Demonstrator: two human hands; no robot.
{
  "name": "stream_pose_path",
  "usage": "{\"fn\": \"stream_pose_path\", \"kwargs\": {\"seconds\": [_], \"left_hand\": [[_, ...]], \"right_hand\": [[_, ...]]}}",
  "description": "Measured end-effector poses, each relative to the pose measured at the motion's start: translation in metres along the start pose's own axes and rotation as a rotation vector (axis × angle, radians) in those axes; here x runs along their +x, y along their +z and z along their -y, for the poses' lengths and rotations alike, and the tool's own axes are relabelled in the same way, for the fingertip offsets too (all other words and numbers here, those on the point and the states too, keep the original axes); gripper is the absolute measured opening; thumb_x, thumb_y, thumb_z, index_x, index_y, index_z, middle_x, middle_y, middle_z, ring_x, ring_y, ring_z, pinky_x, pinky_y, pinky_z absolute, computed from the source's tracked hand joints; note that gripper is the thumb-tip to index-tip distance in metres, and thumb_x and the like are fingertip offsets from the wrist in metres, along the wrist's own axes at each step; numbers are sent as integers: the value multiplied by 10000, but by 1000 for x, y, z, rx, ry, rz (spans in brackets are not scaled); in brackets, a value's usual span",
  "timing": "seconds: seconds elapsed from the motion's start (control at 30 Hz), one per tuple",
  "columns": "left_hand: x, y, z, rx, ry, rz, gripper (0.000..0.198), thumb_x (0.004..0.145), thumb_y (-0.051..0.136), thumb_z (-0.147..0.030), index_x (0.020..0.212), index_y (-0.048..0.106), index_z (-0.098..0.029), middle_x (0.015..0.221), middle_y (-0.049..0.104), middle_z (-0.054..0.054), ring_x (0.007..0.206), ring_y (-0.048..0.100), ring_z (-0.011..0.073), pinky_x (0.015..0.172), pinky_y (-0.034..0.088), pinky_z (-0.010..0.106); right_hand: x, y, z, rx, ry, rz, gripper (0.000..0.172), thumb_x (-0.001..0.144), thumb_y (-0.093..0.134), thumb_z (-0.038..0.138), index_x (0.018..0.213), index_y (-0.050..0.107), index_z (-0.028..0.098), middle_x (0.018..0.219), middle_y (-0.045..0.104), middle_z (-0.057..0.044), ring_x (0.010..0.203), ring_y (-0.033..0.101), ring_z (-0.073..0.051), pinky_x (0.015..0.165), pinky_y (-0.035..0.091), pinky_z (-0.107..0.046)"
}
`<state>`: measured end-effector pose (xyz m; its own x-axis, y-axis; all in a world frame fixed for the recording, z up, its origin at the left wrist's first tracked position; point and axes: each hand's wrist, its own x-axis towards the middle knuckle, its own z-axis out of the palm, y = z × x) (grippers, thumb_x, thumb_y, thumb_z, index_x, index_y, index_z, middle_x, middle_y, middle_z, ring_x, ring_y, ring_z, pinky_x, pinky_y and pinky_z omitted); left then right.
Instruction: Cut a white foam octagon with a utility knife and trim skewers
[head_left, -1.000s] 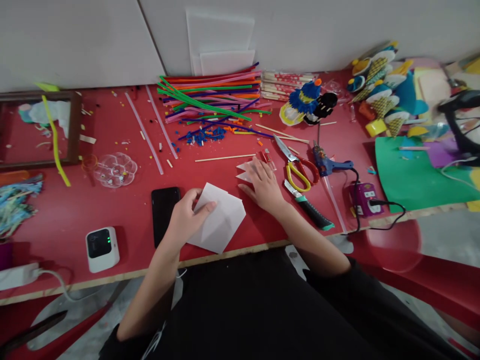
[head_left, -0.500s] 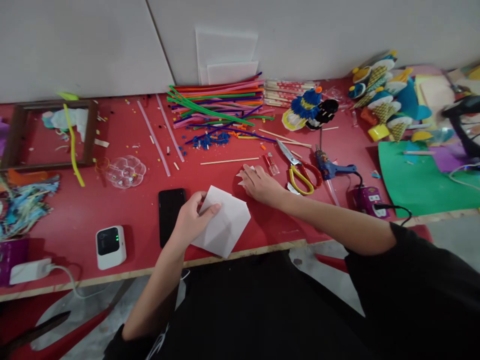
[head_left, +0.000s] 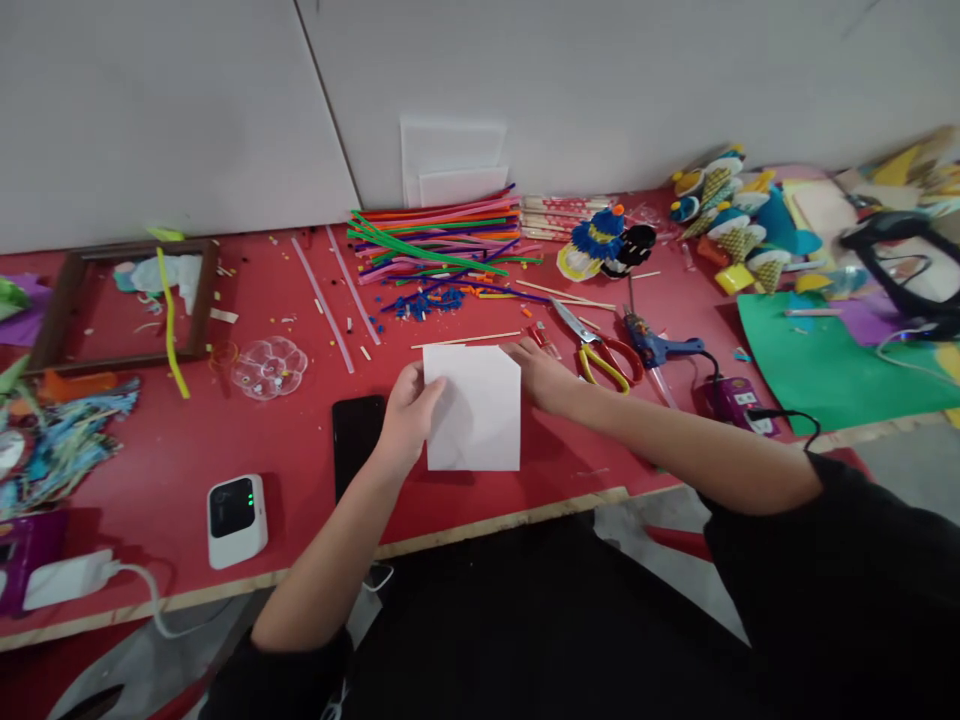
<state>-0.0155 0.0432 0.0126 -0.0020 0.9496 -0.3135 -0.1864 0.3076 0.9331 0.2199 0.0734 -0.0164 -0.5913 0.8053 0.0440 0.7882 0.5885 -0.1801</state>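
I am pinching the white sheet (head_left: 474,410) by its left edge in the left hand (head_left: 407,418), thumb on top, grip closed on it. The right hand (head_left: 541,372) is touching the upper right corner, but I cannot tell whether its grip is holding anything. The sheet is lying over the red worktop (head_left: 300,445) between the black phone (head_left: 357,440) and the scissors (head_left: 600,352). I am judging that an uneven pull could skew or crease it.
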Motion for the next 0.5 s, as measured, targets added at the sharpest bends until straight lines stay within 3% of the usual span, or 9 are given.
{"fn": "stream_pose_path", "kwargs": {"seconds": [0.1,0.2,0.3,0.4,0.5], "left_hand": [[15,2,1,-113,-45,-5,283,683,747,-352,898,616,-222,907,729,3,852,687,179,791,523,293],[21,0,3,-211,-100,-1,272,669,768,-329,867,616,-221,849,721,0,804,693,171,750,529,278],[22,-3,3,-289,-128,-1,265,661,789,-307,845,623,-215,816,714,5,785,701,171,722,533,269],[23,-8,1,-348,-113,-36,263,663,799,-293,846,626,-218,801,707,-11,746,692,143,694,526,243],[25,-14,2,-376,-102,-94,257,686,799,-330,816,603,-226,750,687,-34,690,671,119,649,509,224]], "right_hand": [[24,-16,-6,-9,21,-53,463,862,445,40,1259,644,173,1199,669,-129,1074,569,-284,963,491,-466],[72,-45,-16,-23,28,-155,493,928,406,90,1410,506,115,1378,574,-157,1254,496,-315,1105,377,-532],[131,-80,-25,20,74,-426,498,950,365,96,1433,475,149,1385,555,-131,1306,469,-318,1155,313,-563],[183,-106,-22,99,91,-591,606,902,346,25,1493,379,156,1409,507,-112,1351,438,-292,1174,298,-537],[217,-108,-4,272,168,-570,707,861,318,-27,1543,283,155,1519,419,-110,1445,339,-249,1216,247,-479]]}}
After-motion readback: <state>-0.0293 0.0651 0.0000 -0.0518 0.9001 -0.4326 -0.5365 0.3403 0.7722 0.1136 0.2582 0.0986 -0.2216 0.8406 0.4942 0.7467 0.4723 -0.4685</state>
